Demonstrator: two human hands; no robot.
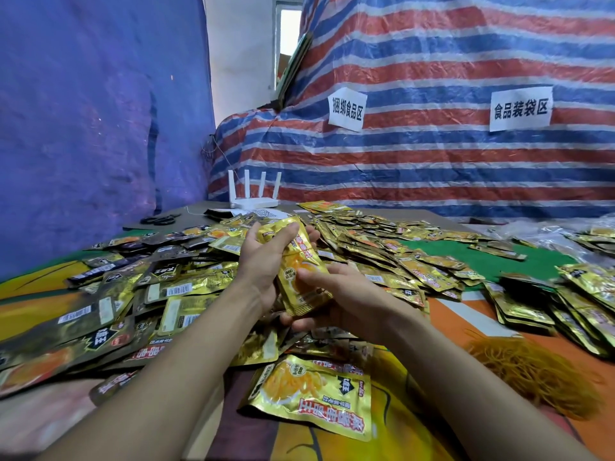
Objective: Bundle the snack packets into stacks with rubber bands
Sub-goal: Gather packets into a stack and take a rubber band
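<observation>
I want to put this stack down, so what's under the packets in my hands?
Below the held stack, loose packets piled on the colourful tablecloth. Whatever lies beneath that pile is covered.

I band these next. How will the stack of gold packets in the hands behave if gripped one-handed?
Probably slippery: the stack of gold packets has glossy foil faces, so layers may slide apart. Likely light and bendy: each one looks thin. The left hand and right hand hold opposite ends, perhaps steadying it.
</observation>
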